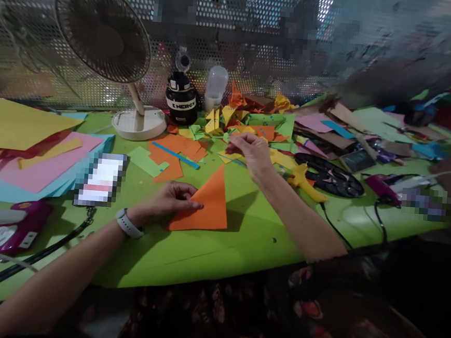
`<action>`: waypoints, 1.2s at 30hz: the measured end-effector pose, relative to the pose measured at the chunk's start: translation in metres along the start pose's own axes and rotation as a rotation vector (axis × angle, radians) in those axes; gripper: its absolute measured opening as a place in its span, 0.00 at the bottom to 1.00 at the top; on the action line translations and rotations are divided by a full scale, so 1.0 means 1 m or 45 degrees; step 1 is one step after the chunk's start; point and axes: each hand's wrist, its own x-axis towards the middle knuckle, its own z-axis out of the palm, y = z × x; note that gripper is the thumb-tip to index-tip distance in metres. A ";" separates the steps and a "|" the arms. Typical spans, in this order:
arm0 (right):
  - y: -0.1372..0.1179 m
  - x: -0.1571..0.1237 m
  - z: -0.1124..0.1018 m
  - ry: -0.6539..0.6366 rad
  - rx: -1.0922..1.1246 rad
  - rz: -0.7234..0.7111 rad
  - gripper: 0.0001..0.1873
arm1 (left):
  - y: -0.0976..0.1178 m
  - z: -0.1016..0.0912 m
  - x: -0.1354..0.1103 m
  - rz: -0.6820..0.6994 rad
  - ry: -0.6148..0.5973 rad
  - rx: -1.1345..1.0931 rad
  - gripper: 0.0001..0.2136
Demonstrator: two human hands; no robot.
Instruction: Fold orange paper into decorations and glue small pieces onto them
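Note:
An orange paper folded into a triangle (209,205) lies on the green table (243,243) in front of me. My left hand (172,197), with a white watch on the wrist, presses on the triangle's left edge with curled fingers. My right hand (250,149) reaches farther back over the pile of paper scraps (233,122), fingers pinched together; what they hold, if anything, is too small to make out. A thin blue paper strip (175,155) lies on orange scraps to the left of that hand.
A white desk fan (103,32) stands at the back left beside a black jar (181,100) and a clear cup (216,87). Stacked coloured sheets (28,143) fill the left. A black round tray (328,174), yellow tool (306,183) and purple glue gun (382,186) lie right.

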 end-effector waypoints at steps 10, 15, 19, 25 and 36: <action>-0.003 -0.021 0.016 -0.413 -0.166 0.370 0.21 | 0.007 0.004 0.002 0.022 0.143 -0.057 0.16; 0.004 -0.035 0.033 -0.517 -0.230 0.246 0.20 | 0.011 0.008 0.003 0.135 0.253 0.058 0.21; 0.004 -0.035 0.036 -0.430 -0.278 0.154 0.18 | 0.011 0.008 0.004 0.179 0.240 0.154 0.24; -0.001 0.017 -0.023 0.024 -0.269 0.025 0.15 | 0.007 0.002 0.005 0.011 0.016 -0.001 0.19; -0.054 -0.048 -0.009 -0.304 -1.003 -1.166 0.08 | 0.009 -0.005 0.009 -0.090 0.014 -0.428 0.37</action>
